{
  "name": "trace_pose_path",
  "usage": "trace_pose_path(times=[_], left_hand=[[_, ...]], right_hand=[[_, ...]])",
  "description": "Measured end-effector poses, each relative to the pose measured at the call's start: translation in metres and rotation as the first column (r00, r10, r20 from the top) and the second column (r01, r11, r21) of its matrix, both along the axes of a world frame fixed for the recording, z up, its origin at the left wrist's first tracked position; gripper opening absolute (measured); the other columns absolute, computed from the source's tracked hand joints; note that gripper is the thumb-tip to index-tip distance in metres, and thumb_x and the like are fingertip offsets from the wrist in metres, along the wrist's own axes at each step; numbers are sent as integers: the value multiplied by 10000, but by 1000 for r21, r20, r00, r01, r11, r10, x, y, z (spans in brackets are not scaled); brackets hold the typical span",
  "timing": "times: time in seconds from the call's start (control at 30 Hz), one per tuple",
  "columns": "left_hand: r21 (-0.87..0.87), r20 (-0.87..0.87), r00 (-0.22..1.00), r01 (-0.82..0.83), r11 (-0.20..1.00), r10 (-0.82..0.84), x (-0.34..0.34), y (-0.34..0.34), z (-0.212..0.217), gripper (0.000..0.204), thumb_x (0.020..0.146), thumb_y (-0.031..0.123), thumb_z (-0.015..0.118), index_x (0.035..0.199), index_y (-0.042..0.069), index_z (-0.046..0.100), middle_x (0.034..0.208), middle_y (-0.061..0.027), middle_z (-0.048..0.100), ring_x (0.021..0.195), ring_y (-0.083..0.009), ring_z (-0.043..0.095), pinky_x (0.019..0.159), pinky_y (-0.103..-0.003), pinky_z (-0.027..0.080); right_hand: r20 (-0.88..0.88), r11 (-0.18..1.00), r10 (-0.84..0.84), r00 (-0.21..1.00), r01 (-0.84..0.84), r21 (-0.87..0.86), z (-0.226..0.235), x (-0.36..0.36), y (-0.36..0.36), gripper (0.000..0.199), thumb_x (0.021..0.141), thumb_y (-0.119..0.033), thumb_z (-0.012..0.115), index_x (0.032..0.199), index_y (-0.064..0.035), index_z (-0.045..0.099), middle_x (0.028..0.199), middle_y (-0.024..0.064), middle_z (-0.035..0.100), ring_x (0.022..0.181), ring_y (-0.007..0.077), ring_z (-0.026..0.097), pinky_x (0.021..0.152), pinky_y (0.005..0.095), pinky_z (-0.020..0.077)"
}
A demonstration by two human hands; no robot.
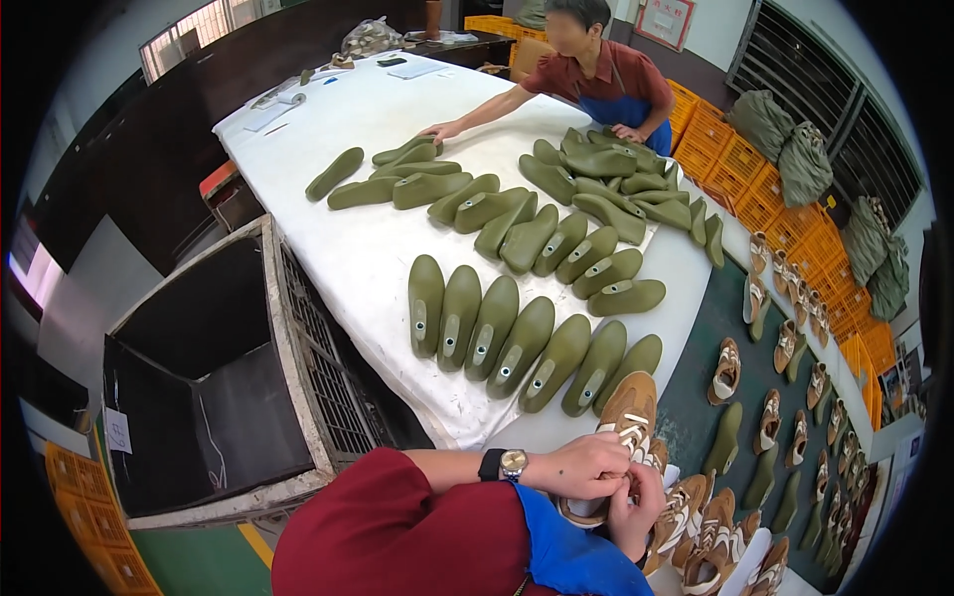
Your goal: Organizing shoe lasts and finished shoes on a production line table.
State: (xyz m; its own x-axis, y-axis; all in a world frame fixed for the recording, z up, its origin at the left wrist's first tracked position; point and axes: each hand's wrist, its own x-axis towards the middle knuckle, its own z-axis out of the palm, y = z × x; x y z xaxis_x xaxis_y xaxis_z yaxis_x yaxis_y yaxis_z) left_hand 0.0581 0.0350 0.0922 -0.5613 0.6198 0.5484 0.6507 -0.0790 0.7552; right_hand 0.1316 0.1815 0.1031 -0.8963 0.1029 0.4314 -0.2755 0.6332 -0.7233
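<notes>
Both hands grip one brown shoe at the near edge of the table.

The left hand (pixel 586 465) closes over the brown shoe (pixel 626 412) from above, the right hand (pixel 636 512) pinches it from below. Just beyond lies a row of green shoe lasts (pixel 527 343) on the white table cover (pixel 368 248); more brown shoes (pixel 711 531) lie beside the right hand.

- We are in a shoe factory: rows of green shoe lasts (pixel 517 343) cover a white-clothed counter (pixel 368 248).
- Half-made brown sneakers (pixel 727 370) line a dark counter (pixel 701 397).
- Orange crates (pixel 740 164) stack behind a co-worker (pixel 596 79).
</notes>
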Motion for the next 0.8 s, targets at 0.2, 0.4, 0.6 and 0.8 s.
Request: trace_pose_path(times=[0.2, 0.4, 0.6, 0.8], left_hand=[[-4, -52, 990, -129, 992, 129, 2, 1, -6, 150, 785, 127, 571, 682, 37, 510, 690, -72, 491, 688, -267, 465, 638, -368, 407], [-41, -91, 984, -157, 987, 153, 2, -1, -10, 140, 781, 141, 575, 701, 37, 528, 711, -72, 511, 705, -270, 481, 649, -369, 423], [-24, -74, 984, -165, 986, 163, 3, 0, -12, 127, 785, 145, 571, 716, 41, 545, 717, -73, 518, 718, -271, 485, 657, -368, 425], [-18, -101, 979, -179, 984, 177, 4, 0, -13, 126, 791, 147, 570, 728, 41, 549, 733, -74, 531, 732, -273, 486, 667, -370, 426]], right_hand=[[19, 991, 55, 998, -57, 119, -4, -1, 5, 218, 708, 16, 623, 923, -1, 591, 813, 129, 578, 668, 267, 564, 586, 333, 458], [41, 984, 40, 998, -46, 174, -5, 2, 2, 262, 709, -6, 640, 966, -8, 587, 864, 144, 589, 740, 305, 580, 645, 360, 468], [76, 979, 36, 996, -50, 197, -8, 3, 6, 288, 708, -1, 639, 989, -9, 579, 895, 159, 583, 798, 327, 570, 704, 381, 463], [-60, 964, 81, 995, -62, 257, -12, 2, 6, 248, 761, 6, 623, 1004, -7, 580, 817, 92, 541, 629, 188, 501, 562, 271, 400]])
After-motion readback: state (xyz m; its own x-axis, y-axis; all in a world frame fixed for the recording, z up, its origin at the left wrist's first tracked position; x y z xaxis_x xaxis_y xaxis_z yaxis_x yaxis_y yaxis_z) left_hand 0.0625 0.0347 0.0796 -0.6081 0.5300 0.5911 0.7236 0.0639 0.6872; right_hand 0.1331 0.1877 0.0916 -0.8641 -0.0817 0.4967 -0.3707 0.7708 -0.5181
